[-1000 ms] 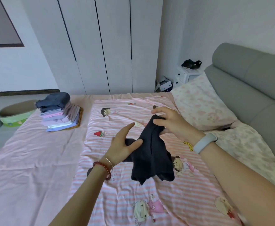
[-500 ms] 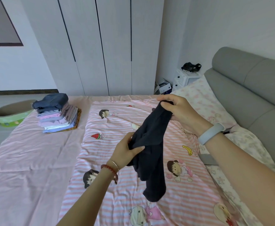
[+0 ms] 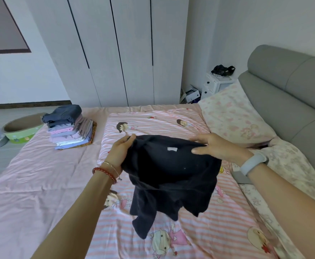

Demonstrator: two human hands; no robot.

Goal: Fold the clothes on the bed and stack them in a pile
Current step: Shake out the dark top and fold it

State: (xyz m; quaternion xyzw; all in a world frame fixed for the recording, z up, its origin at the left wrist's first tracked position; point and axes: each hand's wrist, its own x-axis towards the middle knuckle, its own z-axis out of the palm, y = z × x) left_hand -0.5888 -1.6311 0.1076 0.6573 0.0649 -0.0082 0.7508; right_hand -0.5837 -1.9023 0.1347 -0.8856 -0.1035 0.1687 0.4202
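We hold a dark garment [image 3: 171, 171] unfolded between left hand [image 3: 120, 153] and right hand [image 3: 215, 148], both gripping it; folded pile [image 3: 71, 127] waits beyond our left hand

White wardrobe [image 3: 115, 53], grey headboard [image 3: 291, 94], floral pillow [image 3: 231, 116], green basket [image 3: 22, 128] on floor

Both arms reach fwd, forearms bare. Left hand [image 3: 122, 152] raised, fingers curled, thumb up top, pinching the garment [image 3: 171, 176] at its upper left edge; red bead bracelet + thin bangle on wrist. Right hand [image 3: 215, 147] level w/ left, well apart, fingers curled over the upper right edge, thumb pointing inward; pale band on wrist.
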